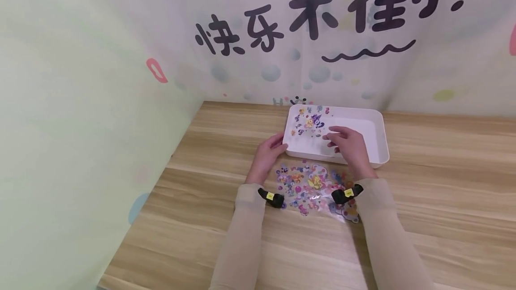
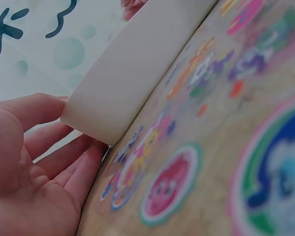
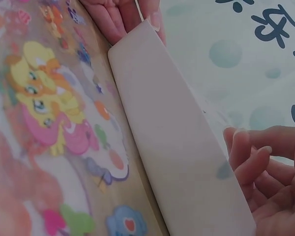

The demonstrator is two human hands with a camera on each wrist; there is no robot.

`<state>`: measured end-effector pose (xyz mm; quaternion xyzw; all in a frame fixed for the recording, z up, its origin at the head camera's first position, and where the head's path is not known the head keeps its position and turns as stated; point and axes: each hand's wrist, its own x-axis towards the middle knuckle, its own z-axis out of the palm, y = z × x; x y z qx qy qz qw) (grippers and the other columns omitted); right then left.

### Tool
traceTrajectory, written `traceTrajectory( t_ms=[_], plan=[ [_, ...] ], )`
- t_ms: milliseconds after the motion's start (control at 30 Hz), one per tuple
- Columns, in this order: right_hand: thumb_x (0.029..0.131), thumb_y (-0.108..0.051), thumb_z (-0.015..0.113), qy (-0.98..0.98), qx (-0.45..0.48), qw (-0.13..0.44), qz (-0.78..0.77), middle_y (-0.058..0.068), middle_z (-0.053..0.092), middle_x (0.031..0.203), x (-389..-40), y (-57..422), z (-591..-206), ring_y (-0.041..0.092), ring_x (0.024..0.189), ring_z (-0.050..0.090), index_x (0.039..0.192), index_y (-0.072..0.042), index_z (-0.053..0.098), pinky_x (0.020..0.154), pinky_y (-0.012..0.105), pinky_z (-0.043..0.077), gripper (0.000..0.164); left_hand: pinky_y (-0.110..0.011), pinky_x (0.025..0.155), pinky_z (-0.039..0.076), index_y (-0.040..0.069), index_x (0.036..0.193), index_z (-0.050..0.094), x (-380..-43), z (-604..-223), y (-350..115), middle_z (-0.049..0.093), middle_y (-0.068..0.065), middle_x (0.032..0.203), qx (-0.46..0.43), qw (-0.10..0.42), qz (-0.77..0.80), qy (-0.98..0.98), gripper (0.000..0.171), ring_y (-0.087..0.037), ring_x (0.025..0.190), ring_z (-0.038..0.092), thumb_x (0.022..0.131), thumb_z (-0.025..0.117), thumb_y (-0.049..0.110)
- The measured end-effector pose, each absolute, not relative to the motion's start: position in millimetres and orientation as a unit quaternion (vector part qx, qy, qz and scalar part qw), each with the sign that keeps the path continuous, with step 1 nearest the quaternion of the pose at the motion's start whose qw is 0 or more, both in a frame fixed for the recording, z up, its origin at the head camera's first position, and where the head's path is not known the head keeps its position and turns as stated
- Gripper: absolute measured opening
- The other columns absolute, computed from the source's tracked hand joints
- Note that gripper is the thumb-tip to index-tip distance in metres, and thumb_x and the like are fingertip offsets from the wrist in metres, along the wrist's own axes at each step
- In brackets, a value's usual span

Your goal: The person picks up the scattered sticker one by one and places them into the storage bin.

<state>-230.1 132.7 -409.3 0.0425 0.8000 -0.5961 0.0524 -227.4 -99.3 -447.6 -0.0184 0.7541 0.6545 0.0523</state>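
A white rectangular tray stands near the wall at the back of the table. My left hand holds its near-left corner, thumb at the rim; the left wrist view shows the fingers against the outer wall. In the tray's left part lies a clear sticker sheet with small colourful cartoon stickers. Over the middle of the tray, my right hand has its fingertips together at the edge of the clear film, which shows faintly there. Below the tray, more sticker sheets lie flat.
The wood-grain table extends to both sides and toward me. Behind it hangs a pale cloth with black lettering and coloured spots, which also runs along the left. Black bands are strapped around both wrists.
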Motion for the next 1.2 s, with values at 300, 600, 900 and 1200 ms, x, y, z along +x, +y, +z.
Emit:
traceTrajectory(
  t_ms=[300, 600, 900, 1200],
  plan=[
    [0.076, -0.061, 0.053, 0.834, 0.031, 0.021, -0.551, -0.004, 0.065, 0.094, -261.4, 142.4, -462.9, 0.016, 0.078, 0.06, 0.121, -0.023, 0.054, 0.056, 0.021, 0.047, 0.058, -0.023, 0.092, 0.041, 0.025, 0.126, 0.05, -226.7, -446.4, -97.4, 0.051, 0.011, 0.125, -0.015, 0.045, 0.642, 0.765, 0.044, -0.004, 0.112, 0.047, 0.084, 0.061, 0.027],
    [0.079, -0.056, 0.053, 0.853, 0.027, 0.043, -0.52, 0.001, 0.063, 0.098, -252.4, 135.9, -447.5, 0.02, 0.077, 0.059, 0.125, -0.02, 0.051, 0.058, 0.024, 0.049, 0.059, -0.024, 0.093, 0.041, 0.024, 0.127, 0.049, -226.8, -446.7, -97.4, 0.05, 0.007, 0.127, -0.018, 0.047, 0.649, 0.759, 0.045, -0.007, 0.114, 0.047, 0.084, 0.061, 0.027],
    [0.088, -0.033, 0.055, 0.869, 0.017, 0.072, -0.489, 0.01, 0.062, 0.105, -231.1, 124.8, -413.6, 0.022, 0.075, 0.059, 0.128, -0.011, 0.047, 0.064, 0.028, 0.051, 0.047, -0.024, 0.092, 0.041, 0.028, 0.126, 0.05, -224.2, -447.8, -99.0, 0.051, 0.009, 0.125, -0.028, 0.056, 0.65, 0.758, 0.043, -0.004, 0.111, 0.048, 0.084, 0.061, 0.031],
    [0.091, -0.029, 0.049, 0.864, -0.001, 0.098, -0.495, 0.01, 0.064, 0.099, -230.4, 127.0, -412.2, 0.022, 0.083, 0.06, 0.132, -0.007, 0.042, 0.078, 0.034, 0.05, 0.047, -0.025, 0.094, 0.04, 0.025, 0.128, 0.048, -223.5, -447.7, -98.0, 0.049, 0.008, 0.128, -0.024, 0.055, 0.65, 0.757, 0.045, -0.005, 0.113, 0.047, 0.085, 0.06, 0.03]
  ],
)
